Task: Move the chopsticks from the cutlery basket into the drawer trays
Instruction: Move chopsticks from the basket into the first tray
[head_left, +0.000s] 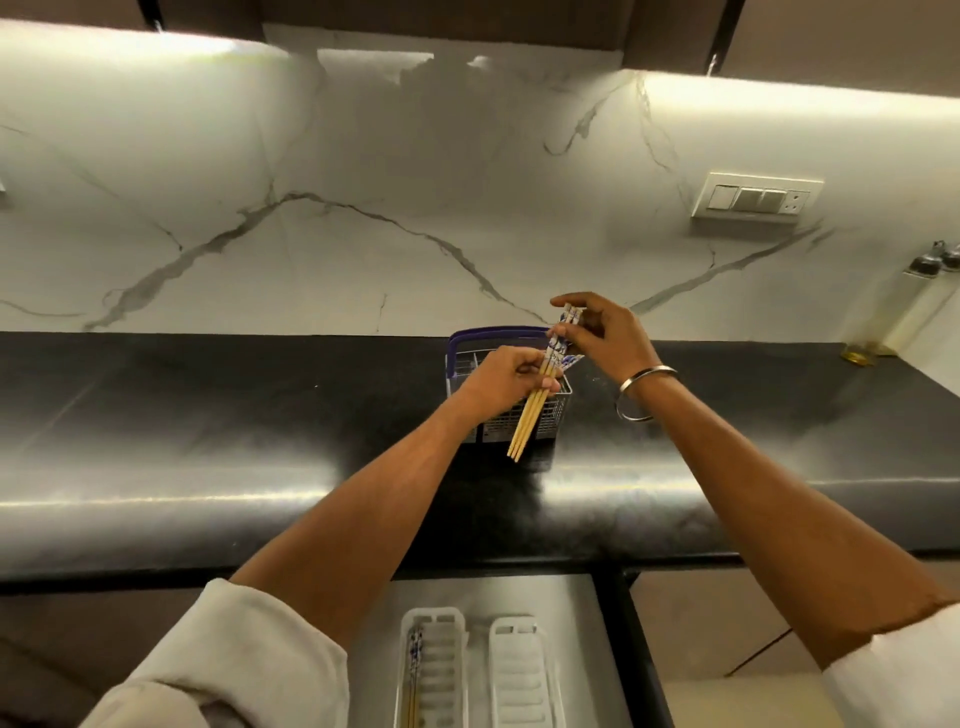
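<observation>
1. Two bare hands meet above the cutlery basket (511, 410) in the head view, each with a grip on the same bundle of chopsticks (540, 395).
2. Three chopsticks, as far as I can count, make up that bundle; the sticks overlap, so the number is not certain.
3. Left hand (506, 382): its grip is closed round the middle of the bundle, fingers curled over the shafts.
4. Right hand (597, 332): its grip pinches the patterned tops, just above and beside the left grip; a metal bangle (641, 392) sits on that wrist.
5. Each chopstick has a plain pale-wood shaft and a white top end with blue markings; the bare tips point down and toward the person, below the left grip, in front of the basket's mesh wall.
6. One basket stands on the dark desk (208, 415), directly under both grips; it is grey with a blue handle.
7. Two white trays lie in the open drawer (576, 597), well below the grips: the left tray (434, 670) already holds chopsticks of the same look along its left edge, the right tray (519, 675) shows only its ribbed floor.
</observation>
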